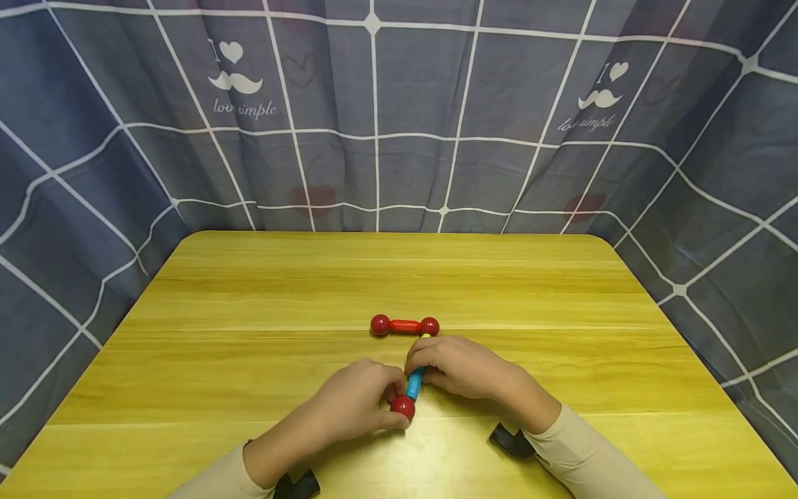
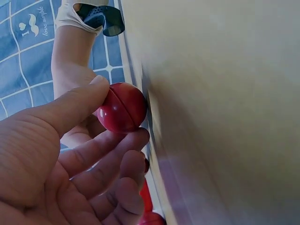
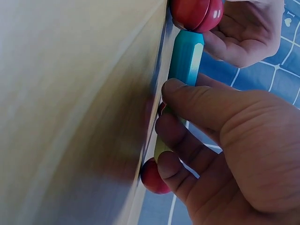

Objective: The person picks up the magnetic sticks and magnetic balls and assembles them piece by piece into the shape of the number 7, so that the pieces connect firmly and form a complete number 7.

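Observation:
With thumb and fingers, my left hand [image 1: 352,402] pinches a red ball [image 2: 123,108] low on the table, at the near end of a blue rod [image 1: 414,385]. My right hand [image 1: 467,367] holds the blue rod between thumb and fingers; in the right wrist view the rod's end touches the ball [image 3: 197,14]. Beyond the right fingers a yellow rod [image 3: 161,146] shows, mostly covered by them. It leads toward another red ball [image 1: 429,326]. From that ball a ribbed red rod [image 1: 405,326] runs left to a further red ball [image 1: 380,324].
The yellow wood-grain table [image 1: 249,298] has rounded far corners. A dark grey curtain [image 1: 411,104] with white grid lines hangs along its back and sides. Black wrist mounts [image 1: 512,441] stick out beneath both forearms, close to the tabletop.

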A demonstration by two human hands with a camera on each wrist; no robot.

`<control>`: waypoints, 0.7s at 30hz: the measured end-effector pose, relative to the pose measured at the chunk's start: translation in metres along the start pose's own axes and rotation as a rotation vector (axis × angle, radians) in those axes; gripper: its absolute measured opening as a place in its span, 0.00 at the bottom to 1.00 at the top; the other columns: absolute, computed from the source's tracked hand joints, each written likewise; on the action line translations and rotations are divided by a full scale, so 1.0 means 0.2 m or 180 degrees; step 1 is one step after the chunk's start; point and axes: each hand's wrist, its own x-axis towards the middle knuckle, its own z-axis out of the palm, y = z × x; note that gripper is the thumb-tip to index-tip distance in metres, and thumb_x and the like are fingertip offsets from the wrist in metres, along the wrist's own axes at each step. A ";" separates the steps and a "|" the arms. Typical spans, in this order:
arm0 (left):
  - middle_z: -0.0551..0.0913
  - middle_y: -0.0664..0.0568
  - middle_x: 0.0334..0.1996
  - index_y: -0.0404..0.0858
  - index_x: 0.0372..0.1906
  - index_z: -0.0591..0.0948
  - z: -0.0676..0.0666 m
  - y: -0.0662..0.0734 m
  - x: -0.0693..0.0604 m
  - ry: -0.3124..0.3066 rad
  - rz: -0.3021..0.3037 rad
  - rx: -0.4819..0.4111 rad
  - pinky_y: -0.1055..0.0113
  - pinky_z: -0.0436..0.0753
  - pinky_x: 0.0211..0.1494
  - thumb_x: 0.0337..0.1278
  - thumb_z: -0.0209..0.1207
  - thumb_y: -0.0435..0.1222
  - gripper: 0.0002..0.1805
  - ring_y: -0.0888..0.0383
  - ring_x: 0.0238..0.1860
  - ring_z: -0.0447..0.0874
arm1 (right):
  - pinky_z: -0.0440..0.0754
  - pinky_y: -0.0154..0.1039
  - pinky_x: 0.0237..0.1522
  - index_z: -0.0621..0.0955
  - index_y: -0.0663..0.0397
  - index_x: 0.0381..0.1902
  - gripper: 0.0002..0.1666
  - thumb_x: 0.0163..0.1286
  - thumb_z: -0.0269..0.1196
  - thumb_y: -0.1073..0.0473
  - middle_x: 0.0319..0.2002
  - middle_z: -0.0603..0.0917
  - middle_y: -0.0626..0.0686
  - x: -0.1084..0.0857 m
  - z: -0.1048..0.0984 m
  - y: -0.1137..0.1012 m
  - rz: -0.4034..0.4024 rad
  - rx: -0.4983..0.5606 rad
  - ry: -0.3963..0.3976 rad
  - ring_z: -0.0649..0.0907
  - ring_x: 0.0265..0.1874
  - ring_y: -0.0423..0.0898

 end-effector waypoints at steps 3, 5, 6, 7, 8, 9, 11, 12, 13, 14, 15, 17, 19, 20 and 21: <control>0.78 0.66 0.23 0.47 0.33 0.82 0.00 0.00 0.00 -0.0021 -0.0003 -0.0005 0.73 0.74 0.30 0.47 0.73 0.47 0.13 0.69 0.26 0.74 | 0.74 0.28 0.50 0.84 0.42 0.43 0.09 0.68 0.64 0.62 0.43 0.80 0.37 0.00 0.00 0.00 0.0010 -0.0003 -0.0001 0.77 0.44 0.31; 0.78 0.66 0.24 0.48 0.33 0.82 0.00 0.00 0.00 -0.0024 -0.0023 -0.0008 0.73 0.74 0.31 0.47 0.73 0.48 0.14 0.68 0.27 0.75 | 0.74 0.28 0.50 0.84 0.42 0.43 0.09 0.68 0.65 0.62 0.43 0.80 0.37 0.00 0.00 0.00 0.0016 -0.0011 -0.0006 0.77 0.44 0.31; 0.78 0.66 0.25 0.47 0.33 0.82 -0.01 -0.01 0.00 -0.0014 -0.0033 -0.0017 0.72 0.74 0.32 0.47 0.73 0.48 0.14 0.68 0.28 0.75 | 0.74 0.29 0.50 0.84 0.43 0.43 0.09 0.68 0.65 0.62 0.43 0.80 0.37 0.00 0.00 0.00 0.0017 -0.0009 -0.0008 0.77 0.44 0.31; 0.79 0.66 0.25 0.47 0.34 0.82 -0.02 -0.01 0.00 0.0006 -0.0041 -0.0025 0.71 0.75 0.33 0.47 0.73 0.48 0.14 0.67 0.29 0.76 | 0.74 0.29 0.50 0.84 0.43 0.43 0.09 0.68 0.65 0.62 0.43 0.81 0.37 0.00 0.00 0.00 0.0018 -0.0014 -0.0009 0.77 0.44 0.31; 0.80 0.65 0.26 0.46 0.34 0.82 -0.02 -0.02 0.00 0.0036 -0.0057 -0.0029 0.71 0.75 0.34 0.47 0.73 0.48 0.14 0.67 0.29 0.77 | 0.74 0.29 0.50 0.84 0.44 0.43 0.09 0.68 0.65 0.62 0.43 0.81 0.38 0.00 0.00 0.00 0.0017 -0.0023 -0.0011 0.77 0.44 0.31; 0.81 0.64 0.28 0.46 0.35 0.82 -0.04 -0.03 0.00 0.0081 -0.0074 -0.0020 0.70 0.75 0.35 0.48 0.72 0.48 0.15 0.66 0.30 0.78 | 0.74 0.29 0.50 0.84 0.44 0.43 0.09 0.68 0.65 0.62 0.44 0.81 0.38 0.00 0.00 0.00 0.0015 -0.0033 -0.0014 0.77 0.44 0.31; 0.83 0.61 0.31 0.44 0.37 0.83 -0.06 -0.05 0.00 0.0195 -0.0135 0.0028 0.67 0.77 0.36 0.50 0.71 0.47 0.15 0.64 0.32 0.79 | 0.74 0.29 0.50 0.84 0.44 0.43 0.08 0.68 0.65 0.61 0.43 0.81 0.38 0.00 0.00 0.00 0.0012 -0.0053 -0.0015 0.77 0.44 0.31; 0.84 0.59 0.33 0.43 0.39 0.83 -0.08 -0.06 0.01 0.0271 -0.0171 0.0063 0.66 0.77 0.37 0.51 0.71 0.47 0.15 0.62 0.33 0.79 | 0.74 0.29 0.50 0.84 0.45 0.43 0.07 0.68 0.65 0.61 0.43 0.80 0.37 0.00 0.00 -0.01 0.0009 -0.0050 -0.0015 0.77 0.44 0.31; 0.84 0.58 0.35 0.42 0.40 0.83 -0.09 -0.07 0.01 0.0363 -0.0213 0.0105 0.65 0.77 0.37 0.52 0.70 0.46 0.15 0.61 0.34 0.80 | 0.74 0.29 0.50 0.84 0.45 0.43 0.07 0.68 0.65 0.61 0.43 0.80 0.37 0.00 -0.01 -0.01 0.0004 -0.0053 -0.0016 0.77 0.44 0.31; 0.85 0.56 0.38 0.42 0.41 0.83 -0.11 -0.08 0.02 0.0460 -0.0262 0.0141 0.64 0.77 0.37 0.53 0.70 0.46 0.15 0.60 0.33 0.79 | 0.74 0.28 0.50 0.84 0.44 0.43 0.07 0.68 0.65 0.61 0.43 0.80 0.37 0.00 -0.01 -0.01 -0.0003 -0.0051 -0.0017 0.77 0.44 0.30; 0.84 0.54 0.39 0.41 0.42 0.83 -0.12 -0.09 0.02 0.0567 -0.0308 0.0205 0.63 0.78 0.38 0.53 0.70 0.45 0.15 0.59 0.34 0.80 | 0.74 0.28 0.50 0.84 0.44 0.43 0.07 0.68 0.65 0.61 0.43 0.80 0.36 0.00 -0.01 -0.01 -0.0008 -0.0044 -0.0019 0.77 0.44 0.30; 0.84 0.53 0.42 0.41 0.44 0.83 -0.14 -0.11 0.04 0.0769 -0.0417 0.0302 0.62 0.77 0.36 0.53 0.70 0.44 0.16 0.58 0.31 0.78 | 0.74 0.28 0.50 0.84 0.44 0.43 0.07 0.68 0.65 0.61 0.43 0.80 0.36 0.00 -0.01 -0.01 -0.0022 -0.0024 -0.0022 0.77 0.45 0.30; 0.83 0.51 0.43 0.40 0.46 0.83 -0.16 -0.15 0.07 0.0981 -0.0488 0.0421 0.61 0.78 0.37 0.52 0.71 0.42 0.18 0.58 0.32 0.78 | 0.73 0.28 0.51 0.84 0.44 0.43 0.07 0.68 0.64 0.61 0.43 0.80 0.36 0.00 -0.01 0.00 -0.0031 -0.0012 -0.0023 0.77 0.45 0.30; 0.83 0.51 0.44 0.40 0.48 0.83 -0.17 -0.16 0.08 0.1050 -0.0522 0.0473 0.60 0.79 0.36 0.52 0.71 0.41 0.18 0.57 0.31 0.77 | 0.73 0.28 0.51 0.84 0.44 0.43 0.07 0.68 0.64 0.61 0.43 0.80 0.36 0.00 -0.01 0.00 -0.0033 -0.0012 -0.0022 0.77 0.45 0.30; 0.83 0.51 0.45 0.40 0.49 0.82 -0.17 -0.18 0.10 0.1100 -0.0552 0.0530 0.60 0.79 0.37 0.53 0.70 0.41 0.19 0.57 0.32 0.78 | 0.73 0.28 0.51 0.84 0.44 0.43 0.07 0.68 0.64 0.61 0.43 0.80 0.36 0.00 -0.01 0.00 -0.0036 -0.0010 -0.0022 0.77 0.45 0.30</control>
